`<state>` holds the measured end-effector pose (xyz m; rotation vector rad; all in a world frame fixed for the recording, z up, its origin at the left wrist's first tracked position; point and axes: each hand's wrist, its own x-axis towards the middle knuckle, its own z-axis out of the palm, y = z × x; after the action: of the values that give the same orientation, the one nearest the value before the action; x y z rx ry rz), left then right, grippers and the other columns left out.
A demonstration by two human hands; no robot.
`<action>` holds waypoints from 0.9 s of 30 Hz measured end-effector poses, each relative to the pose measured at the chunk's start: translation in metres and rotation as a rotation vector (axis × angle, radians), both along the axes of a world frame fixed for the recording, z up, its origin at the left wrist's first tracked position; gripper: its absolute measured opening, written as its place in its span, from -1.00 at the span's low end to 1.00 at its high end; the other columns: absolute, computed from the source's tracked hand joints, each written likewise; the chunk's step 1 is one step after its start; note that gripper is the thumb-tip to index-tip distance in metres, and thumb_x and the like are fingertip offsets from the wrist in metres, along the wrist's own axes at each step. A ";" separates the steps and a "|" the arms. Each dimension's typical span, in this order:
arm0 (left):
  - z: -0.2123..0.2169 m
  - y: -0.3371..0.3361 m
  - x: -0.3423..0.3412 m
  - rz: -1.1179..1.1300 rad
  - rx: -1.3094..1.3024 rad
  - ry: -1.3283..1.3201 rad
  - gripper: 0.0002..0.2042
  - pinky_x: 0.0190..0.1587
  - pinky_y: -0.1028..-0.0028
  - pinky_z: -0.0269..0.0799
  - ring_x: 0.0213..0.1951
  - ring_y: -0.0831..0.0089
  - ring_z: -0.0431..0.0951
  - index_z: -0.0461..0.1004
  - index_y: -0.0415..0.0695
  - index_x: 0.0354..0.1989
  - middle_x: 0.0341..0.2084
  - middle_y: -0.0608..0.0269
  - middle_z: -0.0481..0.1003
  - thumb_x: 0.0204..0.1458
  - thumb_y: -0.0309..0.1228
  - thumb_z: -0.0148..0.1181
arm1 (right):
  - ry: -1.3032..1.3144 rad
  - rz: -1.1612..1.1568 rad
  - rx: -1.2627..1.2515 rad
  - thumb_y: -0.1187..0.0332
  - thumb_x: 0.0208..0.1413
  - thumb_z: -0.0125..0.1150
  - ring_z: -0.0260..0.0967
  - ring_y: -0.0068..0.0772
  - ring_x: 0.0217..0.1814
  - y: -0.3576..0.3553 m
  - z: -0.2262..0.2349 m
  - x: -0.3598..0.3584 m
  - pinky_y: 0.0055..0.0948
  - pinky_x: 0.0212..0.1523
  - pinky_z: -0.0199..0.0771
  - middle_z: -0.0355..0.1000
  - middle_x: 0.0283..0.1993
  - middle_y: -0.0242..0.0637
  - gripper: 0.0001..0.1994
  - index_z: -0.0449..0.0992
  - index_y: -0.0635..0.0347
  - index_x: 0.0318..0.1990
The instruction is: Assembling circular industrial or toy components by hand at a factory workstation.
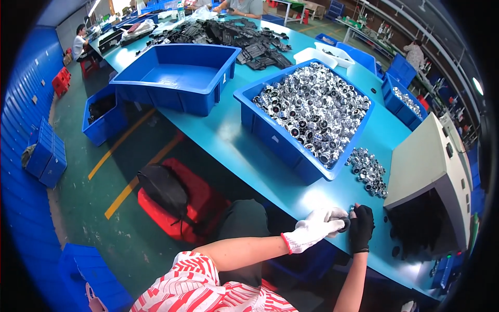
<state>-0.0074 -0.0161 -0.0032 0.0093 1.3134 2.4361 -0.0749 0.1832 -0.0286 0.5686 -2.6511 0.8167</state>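
Observation:
My left hand [316, 229], in a white knitted glove with a red cuff, is closed round a small black round part [344, 224] over the table's near edge. Close against it is my right hand [362, 230], in a black glove with bare fingertips. Its thumb and fingers pinch a small shiny silver part [352, 209], mostly hidden by them. Just beyond the hands lies a loose pile of silver round parts [368, 172]. Many more of these silver-and-black pieces [312, 106] fill a large blue bin, whose near wall [283, 153] stands on the table.
A beige box-shaped machine [423, 161] with a dark opening stands right of my hands. Another blue bin [161, 91] overhangs the table's left edge. Black plastic parts [249, 44] are heaped farther back. A red stool [179, 208] bearing a black bag [163, 190] is at left. Other people sit farther off.

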 end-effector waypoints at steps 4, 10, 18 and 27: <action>0.000 -0.001 0.003 -0.053 -0.035 0.030 -0.65 -0.08 0.57 0.41 -0.09 0.65 0.43 0.35 -0.18 0.11 -0.07 0.35 0.44 0.16 -0.37 0.09 | 0.014 -0.002 -0.007 0.49 -0.02 0.13 0.34 -0.07 -0.11 -0.002 -0.003 0.003 -0.24 -0.08 0.33 0.39 -0.19 -0.10 -0.78 0.48 0.27 -0.16; 0.003 0.001 0.007 0.018 -0.008 0.006 -0.70 -0.23 0.65 0.39 -0.28 0.69 0.42 0.37 -0.23 0.04 -0.24 0.35 0.46 0.16 -0.40 0.05 | 0.075 0.018 -0.018 0.52 -0.05 0.15 0.35 -0.08 -0.11 0.002 -0.008 0.000 -0.26 -0.10 0.35 0.39 -0.20 -0.10 -0.77 0.47 0.25 -0.17; 0.006 -0.008 0.012 -0.080 0.078 -0.032 -0.62 -0.11 0.58 0.42 -0.12 0.63 0.42 0.30 -0.24 0.13 -0.12 0.29 0.43 0.15 -0.40 0.09 | 0.102 0.018 0.020 0.49 -0.08 0.20 0.36 -0.08 -0.09 0.001 -0.007 0.002 -0.26 -0.09 0.36 0.41 -0.17 -0.12 -0.77 0.46 0.24 -0.19; 0.005 -0.005 0.020 -0.224 0.186 -0.078 -0.56 -0.13 0.56 0.41 -0.11 0.56 0.43 0.24 -0.25 0.17 -0.05 0.25 0.41 0.14 -0.37 0.09 | 0.072 -0.005 0.032 0.50 -0.09 0.21 0.38 -0.17 -0.13 0.000 -0.005 0.005 -0.33 -0.12 0.38 0.40 -0.16 -0.15 -0.71 0.48 0.23 -0.13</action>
<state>0.0128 -0.0209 0.0021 0.1032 0.9919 2.3322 -0.0700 0.1836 -0.0339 0.5880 -2.6032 0.7387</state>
